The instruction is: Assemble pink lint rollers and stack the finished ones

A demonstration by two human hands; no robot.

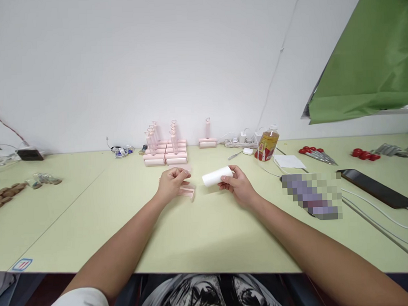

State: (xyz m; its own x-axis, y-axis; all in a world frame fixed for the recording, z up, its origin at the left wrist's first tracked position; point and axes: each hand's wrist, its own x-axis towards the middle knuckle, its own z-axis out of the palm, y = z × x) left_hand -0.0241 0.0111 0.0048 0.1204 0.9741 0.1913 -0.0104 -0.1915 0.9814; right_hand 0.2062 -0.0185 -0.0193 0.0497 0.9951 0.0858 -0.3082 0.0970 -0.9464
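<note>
While the bottle [267,144] far right of centre stands upright, part full of amber liquid, right hand [238,184] is curled around a white roll [217,176], held just above the surface [207,234] at centre. Left hand [172,182], fingers closed, grips a pink roller handle [187,191]. Pink rollers [165,148] stacked far behind.

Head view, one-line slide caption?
Left hand grips a pink roller frame; right hand holds a white roll above the green table.

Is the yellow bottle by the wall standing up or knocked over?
Standing up. The yellow bottle sits on its base on the green table, white cap on top, beside the white paper.
</note>
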